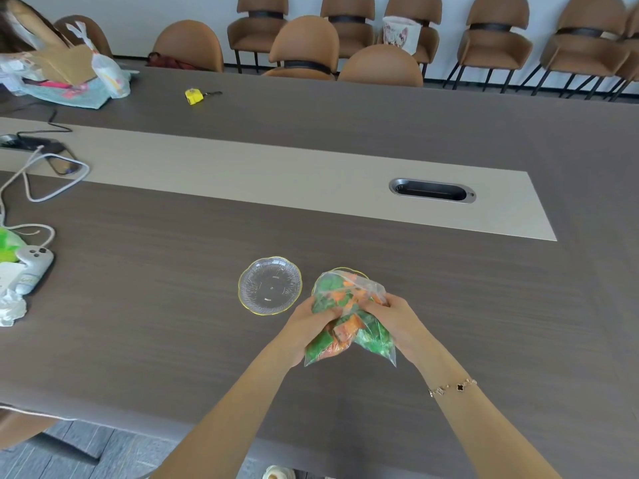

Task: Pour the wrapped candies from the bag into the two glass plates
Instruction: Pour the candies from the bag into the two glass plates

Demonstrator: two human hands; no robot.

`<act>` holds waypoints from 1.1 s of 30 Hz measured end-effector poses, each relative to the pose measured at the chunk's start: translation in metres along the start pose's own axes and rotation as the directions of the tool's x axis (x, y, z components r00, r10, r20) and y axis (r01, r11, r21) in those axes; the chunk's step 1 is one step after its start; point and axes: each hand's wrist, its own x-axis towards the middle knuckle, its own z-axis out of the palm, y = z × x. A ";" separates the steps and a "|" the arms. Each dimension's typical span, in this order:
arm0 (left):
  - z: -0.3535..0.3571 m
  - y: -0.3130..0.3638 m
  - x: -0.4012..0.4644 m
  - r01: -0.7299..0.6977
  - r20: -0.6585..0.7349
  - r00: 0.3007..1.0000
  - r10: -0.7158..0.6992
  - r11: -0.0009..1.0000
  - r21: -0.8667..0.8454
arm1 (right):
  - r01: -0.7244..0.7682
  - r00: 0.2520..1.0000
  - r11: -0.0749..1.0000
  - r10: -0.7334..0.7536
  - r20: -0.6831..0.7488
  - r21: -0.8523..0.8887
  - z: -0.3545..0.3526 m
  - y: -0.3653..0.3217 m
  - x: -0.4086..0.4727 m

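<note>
- Head view: clear bag (pixel 349 318) of green/orange wrapped candies (pixel 340 299), held just above the desk (pixel 173 305) by both hands, over the right glass plate (pixel 345 270) (mostly hidden).
- Left hand (pixel 307 323) and right hand (pixel 394 314): fingers closed on the bag's sides.
- Handling, my guess: thin film, soft, slippery, light; grip near bottom corners, tip mouth fwd.
- Left glass plate (pixel 270 285) empty, fragile, w/ gold rim.
- Desk flat, wood-grain; chairs (pixel 498 32) along far wall.
</note>
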 end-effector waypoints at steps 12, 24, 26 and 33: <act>-0.003 0.029 -0.019 -0.046 0.014 0.999 0.046 0.999 0.008 | 0.059 0.998 0.998 -0.058 -0.007 0.036 -0.001 -0.029 -0.018; -0.020 0.017 -0.033 -0.050 0.042 0.998 0.049 0.999 0.007 | 0.074 0.997 0.997 -0.074 -0.014 -0.005 0.017 -0.021 -0.032; -0.020 0.016 -0.033 -0.053 0.052 0.997 0.053 0.999 -0.007 | 0.081 0.997 0.997 -0.081 -0.020 0.000 0.018 -0.020 -0.032; -0.027 0.021 -0.037 -0.072 0.066 0.995 0.072 0.997 -0.004 | 0.106 0.994 0.994 -0.106 -0.026 0.007 0.024 -0.025 -0.038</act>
